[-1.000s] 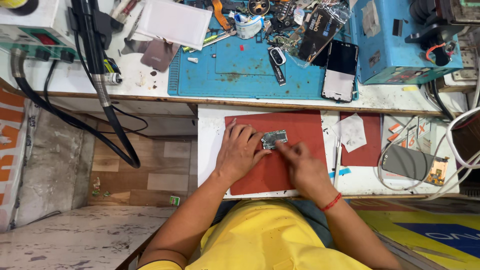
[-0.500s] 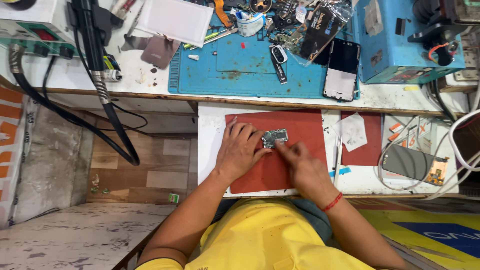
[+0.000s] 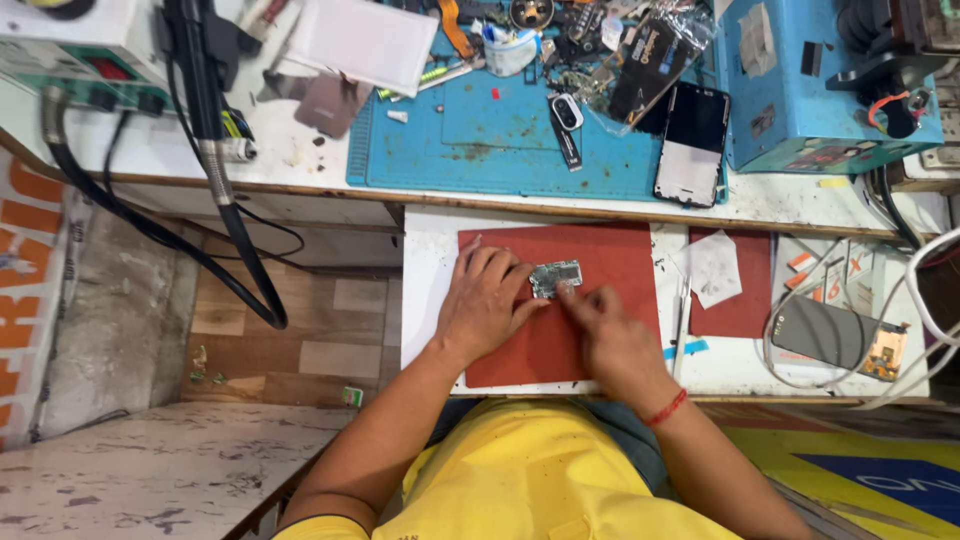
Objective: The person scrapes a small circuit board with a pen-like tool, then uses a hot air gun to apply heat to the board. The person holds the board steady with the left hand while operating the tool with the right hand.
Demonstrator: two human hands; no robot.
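Red mat (image 3: 610,255) under small circuit board (image 3: 556,276), pinned by left hand (image 3: 487,303); right hand (image 3: 608,335) fingertips touching it, grip unclear.

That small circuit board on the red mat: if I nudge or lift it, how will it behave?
The circuit board looks thin and flat, so it is probably light and stiff and would slide rather than roll. The left hand rests beside it and the right hand fingertips touch it. On the red mat it likely grips somewhat. Exposed components suggest fragility.
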